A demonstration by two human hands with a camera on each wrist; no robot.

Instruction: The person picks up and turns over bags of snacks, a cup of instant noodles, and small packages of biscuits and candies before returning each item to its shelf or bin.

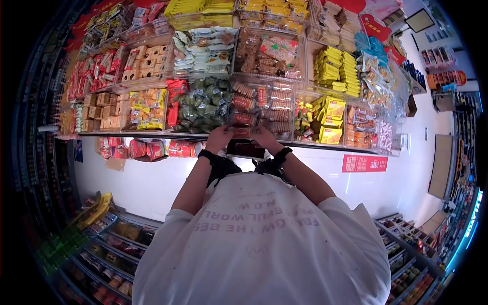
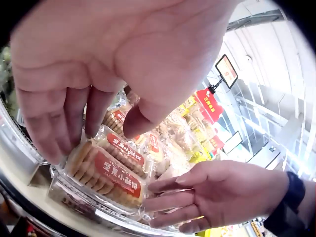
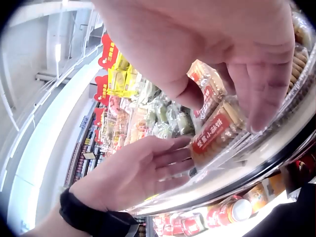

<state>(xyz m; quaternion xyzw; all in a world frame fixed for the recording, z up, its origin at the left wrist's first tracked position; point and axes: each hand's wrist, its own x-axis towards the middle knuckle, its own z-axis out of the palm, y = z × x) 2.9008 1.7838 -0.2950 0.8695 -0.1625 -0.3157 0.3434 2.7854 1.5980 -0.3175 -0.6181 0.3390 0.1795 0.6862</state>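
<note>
A clear-wrapped pack of round biscuits (image 2: 106, 175) with a red label lies at the front of a clear bin (image 1: 288, 133). My left hand (image 1: 218, 140) touches one end of it, fingers extended and thumb apart from them. At the opposite end my right hand (image 1: 266, 139) touches the wrapper with nearly straight fingers. In the right wrist view the same biscuit pack (image 3: 216, 134) lies between the two hands. Right behind it is a second red-labelled pack (image 2: 126, 151), with the left thumb close over it.
Green-wrapped snacks (image 1: 206, 101) fill the bin to the left. Yellow packets (image 1: 331, 122) stand to the right. The display's front edge (image 1: 185, 136) runs just before the hands, with red tubs (image 1: 183, 149) stored below. A dark phone-like object (image 1: 246, 149) shows under the hands.
</note>
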